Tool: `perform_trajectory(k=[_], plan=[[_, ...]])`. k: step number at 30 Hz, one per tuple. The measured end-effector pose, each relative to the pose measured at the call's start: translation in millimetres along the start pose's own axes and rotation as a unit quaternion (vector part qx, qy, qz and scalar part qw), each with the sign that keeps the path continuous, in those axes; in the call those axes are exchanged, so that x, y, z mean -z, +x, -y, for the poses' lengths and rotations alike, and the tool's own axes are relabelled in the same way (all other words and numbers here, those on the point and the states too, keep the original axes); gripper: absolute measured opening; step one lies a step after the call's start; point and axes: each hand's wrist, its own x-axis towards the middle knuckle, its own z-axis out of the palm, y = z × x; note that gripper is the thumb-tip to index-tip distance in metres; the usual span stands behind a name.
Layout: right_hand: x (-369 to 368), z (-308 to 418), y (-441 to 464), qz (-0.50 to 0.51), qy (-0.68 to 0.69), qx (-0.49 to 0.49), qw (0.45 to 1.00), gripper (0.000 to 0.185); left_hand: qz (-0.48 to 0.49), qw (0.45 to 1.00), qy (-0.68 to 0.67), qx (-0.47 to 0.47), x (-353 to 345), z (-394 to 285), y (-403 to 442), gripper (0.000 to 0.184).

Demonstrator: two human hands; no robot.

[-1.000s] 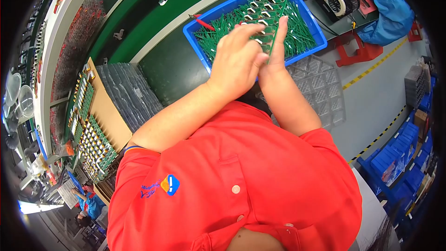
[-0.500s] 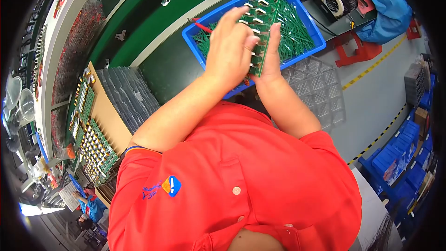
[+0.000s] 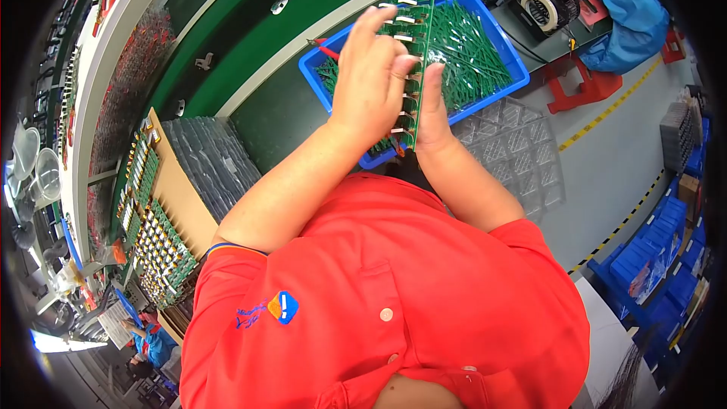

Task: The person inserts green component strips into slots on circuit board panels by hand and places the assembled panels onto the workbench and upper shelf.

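Two hands on a green board over the blue bin

L hand (image 3: pixel 367 83) and R hand (image 3: pixel 433 120) both on one long green circuit board w/ rows of white-topped parts (image 3: pixel 425 44) — it's up in the air, standing on edge above the near side of a blue rectangular plastic bin (image 3: pixel 492 98). R hand holds the board's near end, thumb up along its right side; the other R fingers are hidden behind, so can't tell how they sit. L fingers are bent over the face w/ the white-topped parts, thumb close against the board; can't tell if they pinch anything or just press.

Bin holds a heap of thin green strips (image 3: pixel 473 49) and sits on a dark green desk (image 3: pixel 269 110). Red-handled pliers (image 3: pixel 328 51) at the bin's far L rim, partly behind L hand. To the L: a stack of grey plastic trays (image 3: pixel 212 159) beside a tan cardboard sheet (image 3: pixel 185 189), then more green boards w/ pale parts (image 3: pixel 161 250). To the R: clear plastic compartment trays (image 3: pixel 519 144) just below the bin — and, farther up, a dark ring-shaped coil w/ a cream inner ring (image 3: pixel 541 11).
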Motion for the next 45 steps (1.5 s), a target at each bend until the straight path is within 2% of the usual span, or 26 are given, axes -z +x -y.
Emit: perform_trajectory(k=[2, 8, 10, 12, 13, 17, 19, 21, 24, 28, 31, 33, 37, 40, 45], plan=[[1, -1, 0, 0.004, 0.015, 0.003, 1.000, 0.076, -0.067, 0.997, -0.024, 0.014, -2, 0, 1, 0.013], [5, -3, -4, 0.009, 0.001, -0.010, 1.000, 0.077, 0.000, 0.999, 0.043, -0.011, 1, -7, 6, 0.013], [4, -1, -5, 0.013, -0.001, -0.004, 1.000, 0.077, 0.009, 1.000, 0.020, -0.006, 2, -5, 7, 0.013], [6, -1, -6, 0.015, -0.004, 0.002, 1.000, 0.078, -0.016, 0.998, -0.047, 0.027, 2, -4, 8, 0.013], [10, -3, -6, 0.014, -0.003, -0.003, 1.000, 0.078, -0.045, 0.999, -0.021, 0.014, 0, -2, 9, 0.012], [10, -3, -11, 0.007, 0.005, -0.004, 1.000, 0.078, -0.056, 0.998, 0.027, 0.010, -2, -6, 13, 0.012], [10, -1, -10, 0.017, 0.005, -0.003, 1.000, 0.078, -0.019, 0.997, 0.067, -0.014, -4, -3, 14, 0.012], [9, 1, -11, 0.021, 0.005, -0.004, 1.000, 0.077, -0.012, 0.999, 0.036, -0.012, -4, 0, 16, 0.010], [10, 4, -14, 0.002, -0.010, -0.008, 1.000, 0.077, -0.076, 0.997, -0.012, 0.023, -7, 3, 18, 0.009], [16, -3, -11, 0.020, -0.037, 0.012, 0.999, 0.078, -0.072, 0.997, 0.038, 0.008, -7, 3, 26, 0.010], [11, 0, -11, 0.009, -0.081, 0.018, 0.997, 0.076, -0.022, 0.999, -0.037, 0.004, -6, 8, 30, 0.012], [8, 4, -11, -0.004, -0.100, 0.010, 0.995, 0.074, -0.087, 0.996, -0.026, -0.019, -6, 12, 30, 0.012], [16, -1, -8, 0.006, -0.115, -0.003, 0.993, 0.081, -0.127, 0.992, 0.017, -0.008, -5, 15, 38, 0.012], [19, -6, -4, 0.027, -0.138, 0.006, 0.990, 0.086, -0.046, 0.998, -0.032, 0.014, 0, 18, 42, 0.011], [24, 5, 6, 0.088, -0.153, -0.019, 0.984, 0.092, -0.078, 0.992, -0.085, 0.041, 2, 31, 41, 0.014]])
